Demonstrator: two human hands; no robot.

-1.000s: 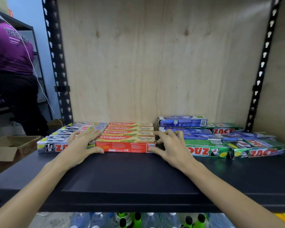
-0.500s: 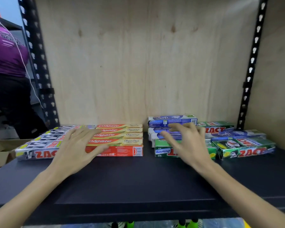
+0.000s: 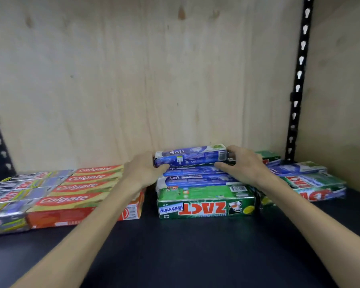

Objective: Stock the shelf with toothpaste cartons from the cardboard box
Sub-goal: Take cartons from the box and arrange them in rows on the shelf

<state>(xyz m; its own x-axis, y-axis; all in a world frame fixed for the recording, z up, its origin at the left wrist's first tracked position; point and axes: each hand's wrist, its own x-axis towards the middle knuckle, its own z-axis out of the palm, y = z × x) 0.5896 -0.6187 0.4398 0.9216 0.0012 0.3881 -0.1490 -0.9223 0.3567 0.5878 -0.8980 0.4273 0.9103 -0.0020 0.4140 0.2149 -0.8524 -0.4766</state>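
- Far left of the dark flat shelf (image 3: 187,246): a row of silver and black Zact toothpaste cartons (image 3: 10,196) is laid flat, side by side.
- Touching its right side: a row of red and yellow Colgate toothpaste cartons (image 3: 85,190), also flat.
- Left hand (image 3: 142,170): grip closed on the left end of the top blue Safi toothpaste carton (image 3: 192,155), thumb on the front face.
- That carton is seen lying level on two more blue Safi cartons (image 3: 195,179), behind a green Zact Whitening carton (image 3: 206,204).
- Right hand (image 3: 244,167): grip curled round the same carton's right end.
- Far right: green Zact and blue cartons (image 3: 312,181) are blurred, against the pale plywood back panel (image 3: 154,80).
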